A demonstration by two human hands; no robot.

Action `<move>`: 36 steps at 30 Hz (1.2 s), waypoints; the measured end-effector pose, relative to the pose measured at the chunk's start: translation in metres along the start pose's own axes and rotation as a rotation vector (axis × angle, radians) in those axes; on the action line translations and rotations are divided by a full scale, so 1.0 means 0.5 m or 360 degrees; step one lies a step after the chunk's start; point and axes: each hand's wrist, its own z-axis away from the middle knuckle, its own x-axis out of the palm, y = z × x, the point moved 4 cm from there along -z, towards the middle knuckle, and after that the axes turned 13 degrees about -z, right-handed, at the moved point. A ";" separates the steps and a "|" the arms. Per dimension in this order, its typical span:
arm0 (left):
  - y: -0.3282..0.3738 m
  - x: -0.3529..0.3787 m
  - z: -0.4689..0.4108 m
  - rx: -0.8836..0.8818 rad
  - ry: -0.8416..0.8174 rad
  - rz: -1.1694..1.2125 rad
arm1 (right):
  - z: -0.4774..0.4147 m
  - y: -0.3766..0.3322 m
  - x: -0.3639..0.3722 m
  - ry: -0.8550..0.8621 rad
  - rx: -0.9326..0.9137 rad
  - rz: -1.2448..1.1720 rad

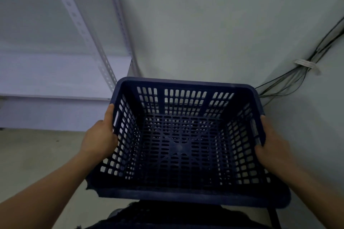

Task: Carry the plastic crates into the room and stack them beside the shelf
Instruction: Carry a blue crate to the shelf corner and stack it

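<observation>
A dark blue plastic crate (pixel 182 143) with slotted walls and floor fills the lower middle of the head view, empty inside. My left hand (pixel 101 135) grips its left wall, thumb along the rim. My right hand (pixel 271 145) grips the right wall near the handle slot. The crate sits just right of a white metal shelf (pixel 55 78) with perforated uprights. What the crate rests on is hidden beneath it.
A pale wall (pixel 204 42) stands right behind the crate. A bundle of dark cables (pixel 290 78) runs down the wall at the right. Bare concrete floor (pixel 37 154) lies at the left, under the shelf's lowest board. Dark clothing shows at the bottom edge.
</observation>
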 end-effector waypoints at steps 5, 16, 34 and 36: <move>-0.008 0.002 0.019 -0.0027 0.0012 0.0018 | 0.002 0.013 0.006 -0.0032 0.0007 -0.0023; -0.009 0.001 0.023 0.0001 0.0049 0.0042 | -0.001 0.013 0.007 -0.0028 -0.0001 -0.0003; -0.013 -0.001 0.027 -0.0009 0.0015 0.0173 | 0.003 0.009 0.011 -0.0052 0.0018 0.0046; -0.015 0.002 0.020 -0.0009 0.0006 0.0226 | -0.003 0.011 0.012 -0.0045 0.0002 0.0039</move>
